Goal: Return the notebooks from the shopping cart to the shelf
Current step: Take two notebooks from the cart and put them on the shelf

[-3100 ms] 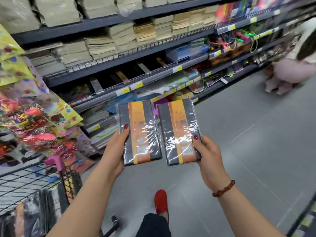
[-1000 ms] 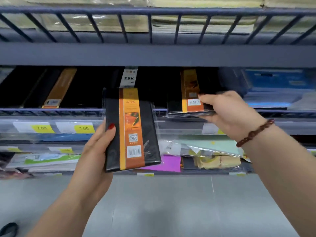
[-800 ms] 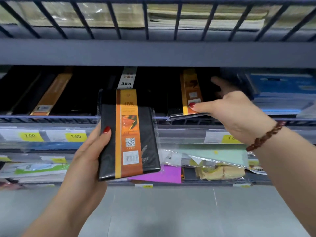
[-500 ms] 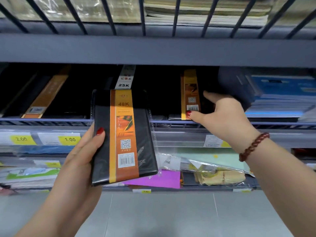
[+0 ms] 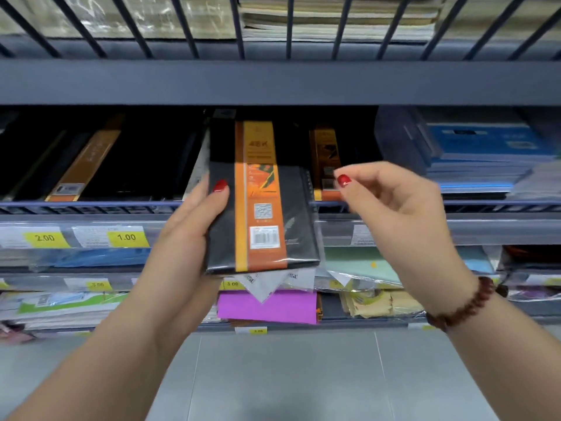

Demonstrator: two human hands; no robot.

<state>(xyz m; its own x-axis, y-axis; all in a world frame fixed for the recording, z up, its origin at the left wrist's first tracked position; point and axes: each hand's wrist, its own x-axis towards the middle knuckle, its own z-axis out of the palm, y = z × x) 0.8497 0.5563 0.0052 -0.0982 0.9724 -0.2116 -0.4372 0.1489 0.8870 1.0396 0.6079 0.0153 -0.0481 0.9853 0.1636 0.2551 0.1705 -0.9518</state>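
Note:
My left hand [image 5: 194, 226] grips a black notebook with an orange band [image 5: 261, 202], shrink-wrapped, held upright with its top end in the dark shelf opening above the rail [image 5: 91, 205]. A second notebook of the same kind [image 5: 324, 159] lies flat on that shelf just to the right, free of any hand. In front of it hovers my right hand [image 5: 391, 208], holding nothing, thumb and fingers loosely curled and apart. More black notebooks with orange bands [image 5: 85, 165] lie on the shelf to the left. The shopping cart is out of view.
A dark shelf beam [image 5: 273, 83] with a wire rail runs overhead, carrying stacked beige paper pads. Blue notebooks [image 5: 473, 153] are piled at the right. Yellow price tags [image 5: 126, 237] line the shelf edge. Lower shelves hold wrapped stationery and a purple pad [image 5: 267, 306]. Grey floor lies below.
My right hand let go of its notebook on the shelf and drew back toward me. My left hand moved its notebook up and right, its top end now in the shelf opening.

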